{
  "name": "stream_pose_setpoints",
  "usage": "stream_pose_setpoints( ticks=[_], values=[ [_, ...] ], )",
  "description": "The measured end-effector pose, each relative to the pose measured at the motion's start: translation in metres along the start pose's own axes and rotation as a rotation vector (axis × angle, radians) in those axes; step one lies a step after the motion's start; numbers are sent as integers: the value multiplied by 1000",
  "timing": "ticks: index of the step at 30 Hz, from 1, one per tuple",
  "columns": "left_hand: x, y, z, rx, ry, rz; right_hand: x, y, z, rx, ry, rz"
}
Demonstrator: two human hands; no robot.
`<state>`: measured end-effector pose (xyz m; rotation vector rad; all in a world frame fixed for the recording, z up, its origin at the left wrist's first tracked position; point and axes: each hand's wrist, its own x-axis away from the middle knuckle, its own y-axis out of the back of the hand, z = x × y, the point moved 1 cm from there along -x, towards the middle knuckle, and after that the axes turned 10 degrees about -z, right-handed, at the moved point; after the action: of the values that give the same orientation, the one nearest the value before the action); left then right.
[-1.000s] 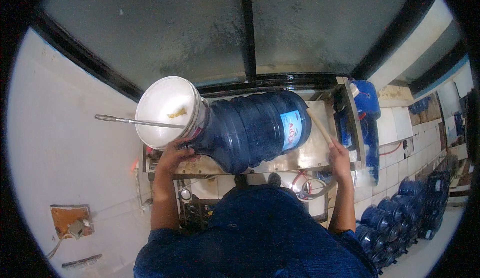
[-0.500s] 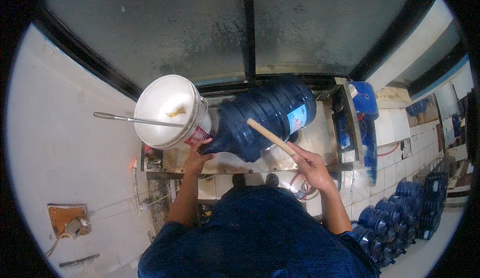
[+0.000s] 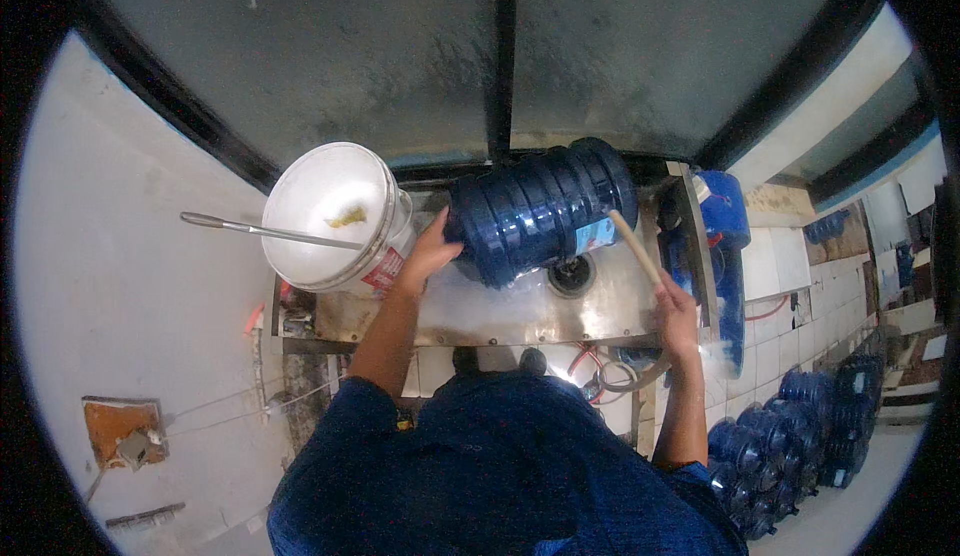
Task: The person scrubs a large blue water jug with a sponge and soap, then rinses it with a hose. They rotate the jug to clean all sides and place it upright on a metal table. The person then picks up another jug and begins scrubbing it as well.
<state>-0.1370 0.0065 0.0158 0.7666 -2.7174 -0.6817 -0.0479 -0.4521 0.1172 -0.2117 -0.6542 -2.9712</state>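
A big dark blue water jug (image 3: 520,218) lies on its side across a metal sink counter (image 3: 470,318), its base toward the right and a light blue label on its near side. At its left end, my left hand (image 3: 432,251) grips the jug around the neck area, hiding the mouth. My right hand (image 3: 676,318) is closed around a beige hose (image 3: 638,246), whose tip points up at the jug's label near the base. Below that hand the hose loops under the counter's front edge.
Left of the jug stands a white bucket (image 3: 320,196) with a metal-handled tool (image 3: 250,228) across its rim. A round drain (image 3: 571,276) shows in the counter. Blue containers (image 3: 725,216) stand right; several blue jugs (image 3: 765,446) are stacked at the lower right.
The jug has turned, so its label sits higher and the drain shows fully. My right hand and the hose moved right, toward the base. My left hand shifted up and right along the jug.
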Motion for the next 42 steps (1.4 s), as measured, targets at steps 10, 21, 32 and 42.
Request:
stream_pose_setpoints(
  ticks=[10,21,32,42],
  values=[
    [-34,-79,-64,-396,-73,-525,-68,-7,33,164,296,-70],
    [-1,-79,-43,-439,-326,-525,23,-86,108,5,202,607],
    [27,-1,20,-707,-332,163,-11,-80,67,-13,193,396],
    [-10,-1,64,-721,-153,250,-54,2,21,-24,5,63]
  ],
)
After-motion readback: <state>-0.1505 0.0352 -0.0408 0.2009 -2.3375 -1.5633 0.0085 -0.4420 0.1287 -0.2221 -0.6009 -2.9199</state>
